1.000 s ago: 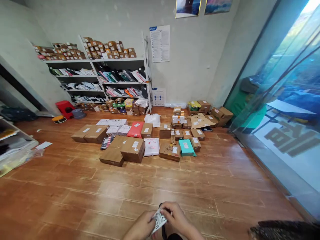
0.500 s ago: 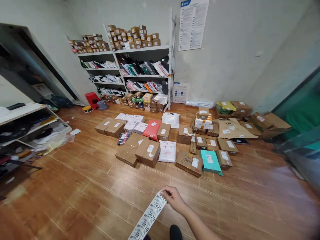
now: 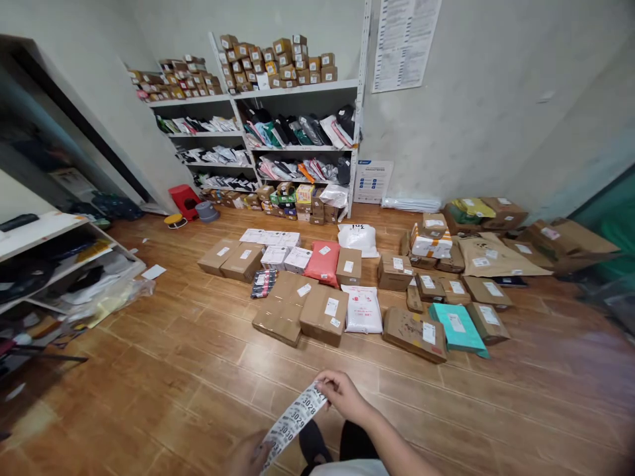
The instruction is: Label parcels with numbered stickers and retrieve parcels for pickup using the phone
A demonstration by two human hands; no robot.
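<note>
A long white strip of number labels (image 3: 297,418), printed with 3028, 3029 and 3030, slants up from the bottom edge of the view. My right hand (image 3: 347,398) pinches its upper end between thumb and fingers. Lower down, my left hand (image 3: 248,455) is closed on the strip's other end, somewhat blurred and partly cut off by the frame. Beyond the hands, on the wooden floor, the nearest parcels are a brown carton (image 3: 323,314), a white plastic parcel (image 3: 362,311) and a brown box (image 3: 414,332).
Several more parcels lie around, among them a red bag (image 3: 322,262) and a turquoise parcel (image 3: 459,328). White shelving (image 3: 297,90) full of packages stands at the back wall. A red stool (image 3: 184,201) is left of it; a low white shelf unit (image 3: 49,241) is at far left.
My left hand has come into view at the lower end of the label strip. The right hand keeps its pinch. The view has turned left and down, so the parcels appear farther right.
</note>
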